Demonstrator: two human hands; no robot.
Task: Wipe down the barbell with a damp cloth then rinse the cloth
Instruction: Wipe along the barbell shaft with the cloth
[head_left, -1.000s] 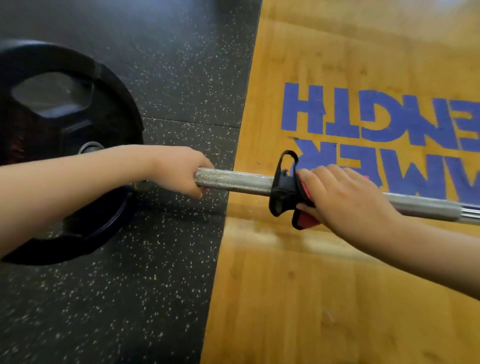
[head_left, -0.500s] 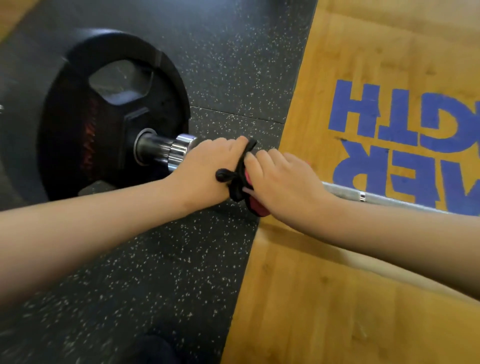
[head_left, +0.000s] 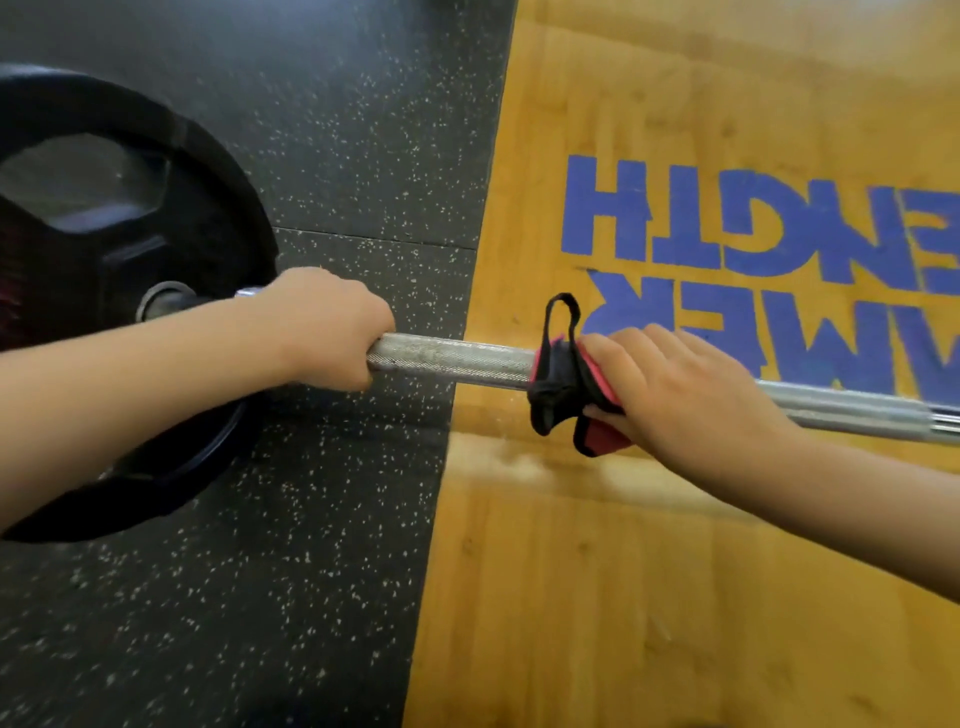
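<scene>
Gym floor, cloth between fingers and barbell

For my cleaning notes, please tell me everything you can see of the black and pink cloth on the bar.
The black and pink fabric cloth is wrapped over the knurled silver metal bar, above the yellow wooden floor. A black loop stands up from it; a pink flap hangs below. The right hand grips it against the bar.

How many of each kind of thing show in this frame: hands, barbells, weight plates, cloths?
Hands: 2, the left hand and the right hand
barbell: 1
weight plate: 1
cloth: 1
Total: 5
</scene>
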